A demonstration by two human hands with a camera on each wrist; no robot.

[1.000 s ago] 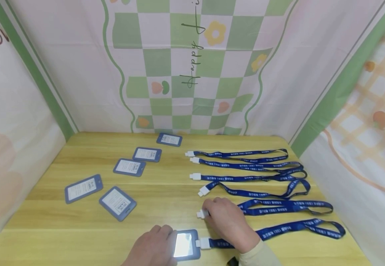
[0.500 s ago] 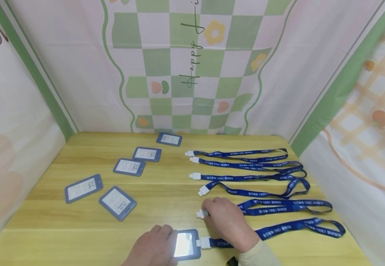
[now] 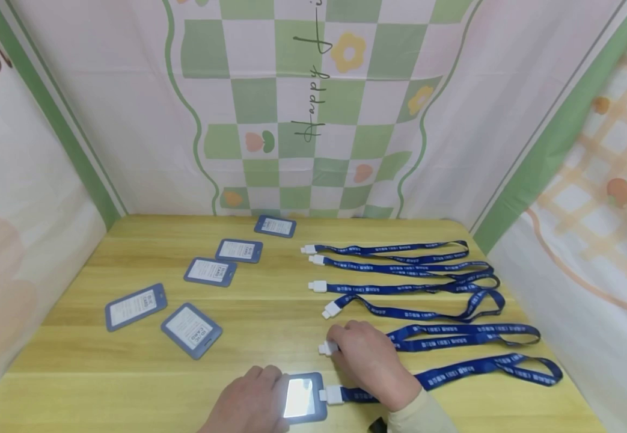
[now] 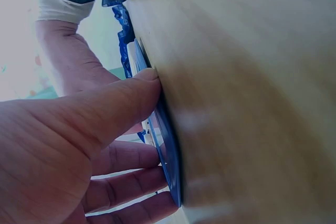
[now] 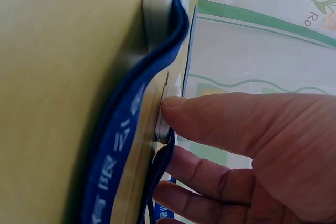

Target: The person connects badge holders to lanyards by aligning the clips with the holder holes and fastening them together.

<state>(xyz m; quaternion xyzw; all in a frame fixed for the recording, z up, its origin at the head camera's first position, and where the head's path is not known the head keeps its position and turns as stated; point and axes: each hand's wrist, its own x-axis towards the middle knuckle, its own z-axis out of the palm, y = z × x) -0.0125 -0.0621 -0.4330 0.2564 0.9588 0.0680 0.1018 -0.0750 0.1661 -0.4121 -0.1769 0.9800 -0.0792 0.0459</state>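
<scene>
My left hand [image 3: 249, 402] holds a blue ID card holder [image 3: 320, 406] by its sides at the table's front, thumb on one long edge and fingers on the other, as the left wrist view shows. Glare covers the holder's window. A white clip [image 3: 334, 395] on a dark blue lanyard [image 3: 454, 374] joins the holder's right end. Just beyond it, my right hand [image 3: 370, 364] pinches the white clip [image 5: 167, 111] of a second blue lanyard [image 3: 464, 337], whose near part is hidden beneath the hand. The clip's tip points left, with no holder on it.
Several blue card holders [image 3: 191, 331] lie face up on the left of the wooden table [image 3: 75, 385]. More lanyards [image 3: 400, 290] stretch in rows at the right, clips leftward. A black object [image 3: 378, 425] sits by the right sleeve [image 3: 421, 415]. Printed cloth [image 3: 302, 102] surrounds the table.
</scene>
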